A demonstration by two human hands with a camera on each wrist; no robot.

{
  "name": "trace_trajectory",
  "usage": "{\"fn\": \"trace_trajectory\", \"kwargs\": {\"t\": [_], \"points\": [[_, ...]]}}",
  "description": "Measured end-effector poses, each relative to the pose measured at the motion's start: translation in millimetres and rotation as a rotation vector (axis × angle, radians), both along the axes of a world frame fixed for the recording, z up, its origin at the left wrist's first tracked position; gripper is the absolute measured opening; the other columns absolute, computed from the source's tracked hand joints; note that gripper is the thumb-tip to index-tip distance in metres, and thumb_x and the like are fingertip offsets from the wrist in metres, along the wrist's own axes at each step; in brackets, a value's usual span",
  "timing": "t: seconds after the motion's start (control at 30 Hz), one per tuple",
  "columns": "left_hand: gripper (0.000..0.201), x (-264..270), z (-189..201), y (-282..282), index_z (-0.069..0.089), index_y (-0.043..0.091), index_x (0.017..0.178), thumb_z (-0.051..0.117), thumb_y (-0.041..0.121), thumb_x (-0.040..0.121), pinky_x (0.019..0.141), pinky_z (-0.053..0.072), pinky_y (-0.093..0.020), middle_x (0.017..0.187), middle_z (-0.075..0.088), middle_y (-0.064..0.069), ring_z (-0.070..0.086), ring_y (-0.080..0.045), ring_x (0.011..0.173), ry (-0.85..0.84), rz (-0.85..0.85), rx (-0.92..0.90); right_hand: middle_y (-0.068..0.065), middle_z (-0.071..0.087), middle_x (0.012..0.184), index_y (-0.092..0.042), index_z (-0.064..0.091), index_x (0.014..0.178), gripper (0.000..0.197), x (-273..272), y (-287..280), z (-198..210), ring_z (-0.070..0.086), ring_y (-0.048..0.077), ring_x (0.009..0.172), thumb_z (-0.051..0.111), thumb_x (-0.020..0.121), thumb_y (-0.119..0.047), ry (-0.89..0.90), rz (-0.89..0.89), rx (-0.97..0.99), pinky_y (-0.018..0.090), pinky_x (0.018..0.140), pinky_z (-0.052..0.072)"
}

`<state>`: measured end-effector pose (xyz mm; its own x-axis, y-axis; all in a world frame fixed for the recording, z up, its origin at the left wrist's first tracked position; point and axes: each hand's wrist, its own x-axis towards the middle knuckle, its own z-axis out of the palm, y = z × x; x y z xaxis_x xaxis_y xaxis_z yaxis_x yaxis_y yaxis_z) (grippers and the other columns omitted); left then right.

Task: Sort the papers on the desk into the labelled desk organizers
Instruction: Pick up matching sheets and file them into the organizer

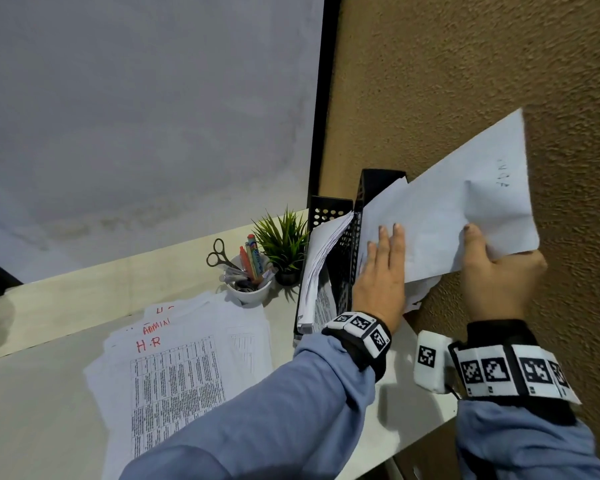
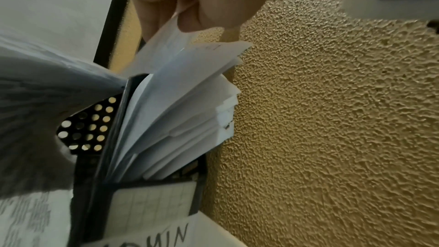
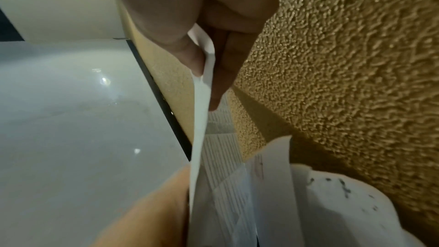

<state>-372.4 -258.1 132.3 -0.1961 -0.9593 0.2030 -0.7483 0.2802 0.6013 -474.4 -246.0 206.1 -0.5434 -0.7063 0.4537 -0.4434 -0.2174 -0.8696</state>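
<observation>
- Worktop (image 1: 42,403): pale, set against a rough tan wall (image 1: 465,81). Loose stack of printed papers (image 1: 181,368) lies at its middle, top sheets marked "H.R" and "ADMIN" in red. These remain unsorted.
- Two black perforated organizers stand at the worktop's right end. The left organizer (image 1: 329,213) holds a thick leaning wad. The right organizer (image 1: 378,181) sits beside the wall; left wrist view shows an "ADMIN"-type label on its front, first letters cut off.
- Held sheet (image 1: 465,202): white, tilted, lower end entering the right organizer, upper corner high against the wall. Faint writing near the top, unreadable.
- Right hand (image 1: 496,268): thumb and fingers pinch the sheet's near edge, creasing it there.
- Left hand (image 1: 381,271): fingers straight, flat on the sheet's face and the filed papers, gripping nothing.
- Small items: a white cup of pens and scissors (image 1: 246,271), a potted plant (image 1: 284,240), well clear of the work.
- Judgement on the step: filing is mid-insert. Keep the left palm parting the filed pages, steer the lower edge into the gap, ease the pinch so the crease does not worsen, then tap the sheet level.
</observation>
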Motion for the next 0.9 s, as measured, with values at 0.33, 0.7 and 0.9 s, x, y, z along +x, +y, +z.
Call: {"fn": "trace_trajectory", "kwargs": {"t": [0.33,0.7,0.9], "points": [[0.089,2.7,-7.2,-10.0,-0.013,0.014,0.15,0.049,0.0,0.088,0.082,0.048,-0.045,0.159,0.005,-0.011,0.059,-0.041,0.106,-0.05,0.138,0.276,0.0,0.064,0.093,-0.009,0.064,0.105,0.04,-1.9,-24.3,-20.9,0.057,0.01,0.08,0.048,0.094,-0.043,-0.287,0.246,0.328,0.019,0.062,0.045],[0.083,8.7,-5.9,-17.6,-0.004,0.005,0.149,0.053,0.027,0.093,0.091,0.045,-0.045,0.14,0.043,-0.021,0.054,-0.041,0.113,-0.084,0.114,0.328,0.006,0.059,0.131,-0.017,0.048,0.135,0.099,-21.4,-42.9,-68.8,0.057,0.019,0.117,0.032,0.066,-0.086,-0.909,0.336,0.378,0.036,0.098,0.044],[0.071,6.5,-19.7,-22.2,-0.002,0.0,0.148,0.042,0.004,0.093,0.091,0.045,-0.045,0.124,0.055,-0.026,0.055,-0.04,0.112,-0.114,0.138,0.444,-0.003,0.071,0.077,-0.018,0.065,0.092,0.02,-10.5,-34.2,-79.4,0.064,0.013,0.075,0.048,0.091,-0.027,-0.802,0.417,0.381,0.027,0.066,0.048]]}}
